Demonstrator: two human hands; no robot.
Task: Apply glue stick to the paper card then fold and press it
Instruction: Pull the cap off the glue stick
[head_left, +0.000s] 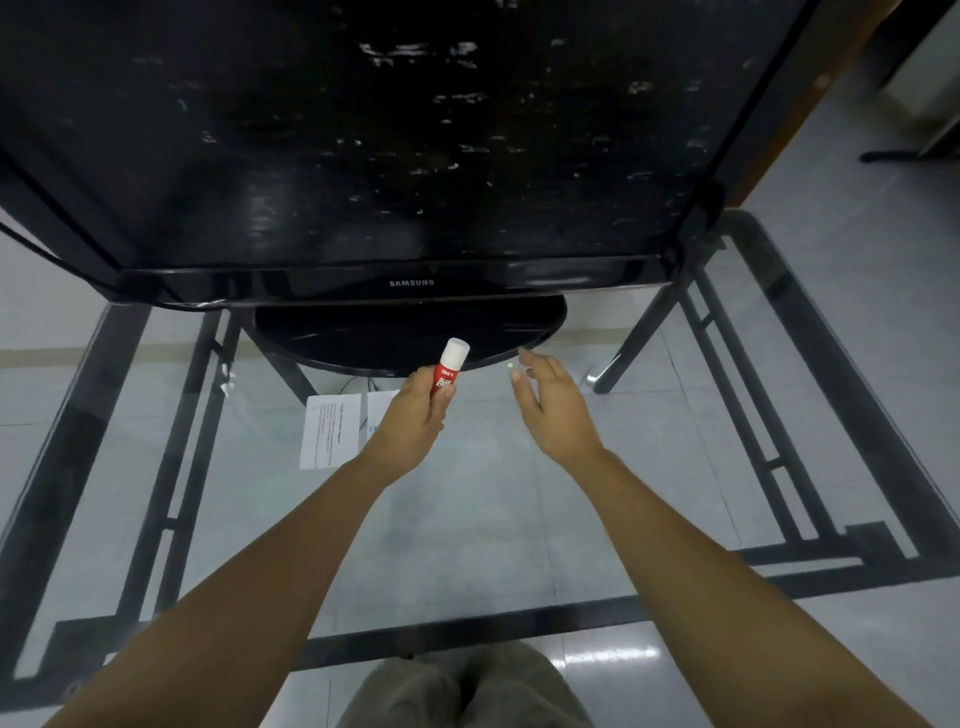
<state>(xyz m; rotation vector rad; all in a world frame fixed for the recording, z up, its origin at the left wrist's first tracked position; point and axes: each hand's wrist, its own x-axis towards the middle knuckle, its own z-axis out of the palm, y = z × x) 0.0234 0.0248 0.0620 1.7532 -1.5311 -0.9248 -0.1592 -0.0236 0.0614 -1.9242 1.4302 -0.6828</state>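
Trousers (467, 691) at bottom centre. Left hand (415, 415) mid-frame grips capped glue stick (448, 370) upright; right hand (553, 410) beside it, fingers spread, empty. Paper card (330, 431) flat on glass table (467, 519), partly under left hand.

From my remote seat this reads as an office or institutional room, though I cannot fix it more exactly than that. I see a pale grey tiled floor (857, 270) with a glossy sheen that mirrors the ceiling lights. A clear glass-topped bench with a black metal frame (810, 364) carries a large black flat-screen monitor with a Samsung logo (395, 156) on a black oval stand (405, 332). A white printed paper sheet (327, 431) lies on the glass, its text too small to read. At the upper right a brown wooden panel (779, 135) meets a white cabinet on a dark foot (930, 93).
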